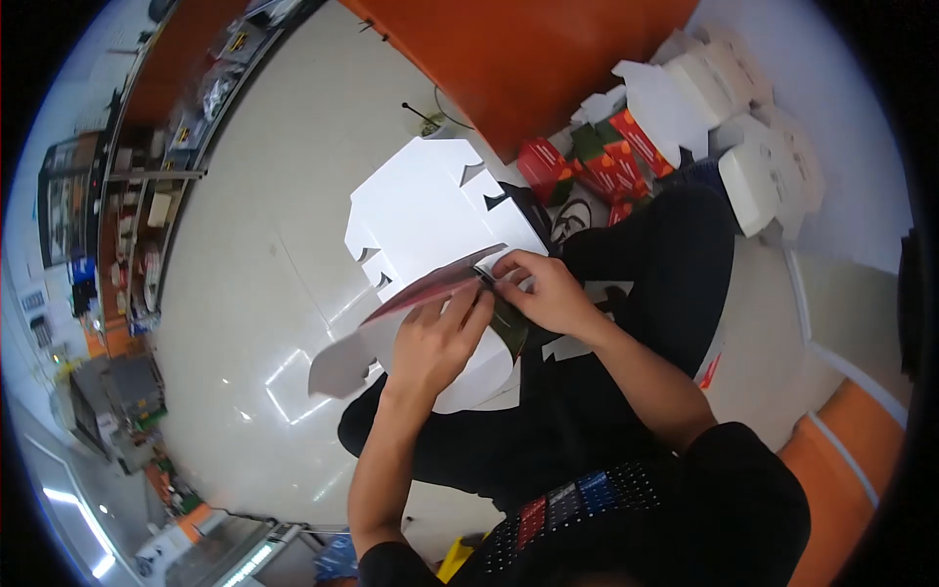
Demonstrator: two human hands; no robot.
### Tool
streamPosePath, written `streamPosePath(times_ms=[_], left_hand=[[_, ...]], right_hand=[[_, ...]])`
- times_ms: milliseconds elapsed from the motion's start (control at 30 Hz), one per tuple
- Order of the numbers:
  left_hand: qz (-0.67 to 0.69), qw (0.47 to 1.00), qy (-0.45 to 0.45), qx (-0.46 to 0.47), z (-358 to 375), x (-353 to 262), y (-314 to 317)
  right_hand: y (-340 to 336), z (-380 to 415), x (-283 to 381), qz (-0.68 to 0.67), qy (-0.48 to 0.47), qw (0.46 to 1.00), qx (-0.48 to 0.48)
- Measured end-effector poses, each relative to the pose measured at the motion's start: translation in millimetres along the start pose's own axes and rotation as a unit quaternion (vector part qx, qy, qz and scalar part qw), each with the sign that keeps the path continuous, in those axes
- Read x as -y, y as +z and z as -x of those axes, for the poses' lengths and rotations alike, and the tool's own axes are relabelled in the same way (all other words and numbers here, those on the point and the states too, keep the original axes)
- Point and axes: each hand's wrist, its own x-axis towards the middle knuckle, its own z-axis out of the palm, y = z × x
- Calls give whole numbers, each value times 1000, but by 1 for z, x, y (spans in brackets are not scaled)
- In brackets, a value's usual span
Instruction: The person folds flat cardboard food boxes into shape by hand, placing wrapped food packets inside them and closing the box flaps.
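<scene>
A partly folded cardboard box (421, 210) rests over my lap, its white inner side facing up and its slotted flaps spread out. A strip of its red printed outside shows along the fold. My left hand (437, 338) grips the folded edge, fingers bent over it. Close beside it, my right hand (533, 289) pinches a small white tab at the right end of the same fold. The two hands nearly meet there. What lies under the fingertips is partly hidden.
Several red and green cartons (611, 161) and opened white boxes (768, 176) are piled at the upper right by an orange panel (548, 59). Loaded shelves (147, 196) line the left. Glossy floor tiles (264, 264) lie between.
</scene>
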Motion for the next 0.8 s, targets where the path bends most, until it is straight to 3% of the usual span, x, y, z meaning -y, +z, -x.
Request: streamPosePath(times_ms=[67, 300, 500, 700, 800], left_hand=[[-14, 1000, 11, -16, 1, -1, -10], [-19, 997, -5, 71, -3, 0, -16], [18, 992, 26, 125, -8, 10, -4], [43, 984, 34, 171, -15, 14, 1], [50, 981, 23, 185, -18, 25, 4]], right_hand=[[7, -7, -3, 11, -5, 1000, -3], [21, -13, -12, 145, -104, 980, -84], [21, -15, -16, 73, -92, 987, -105], [23, -12, -15, 91, -81, 985, -121], [29, -14, -19, 121, -128, 977, -118]])
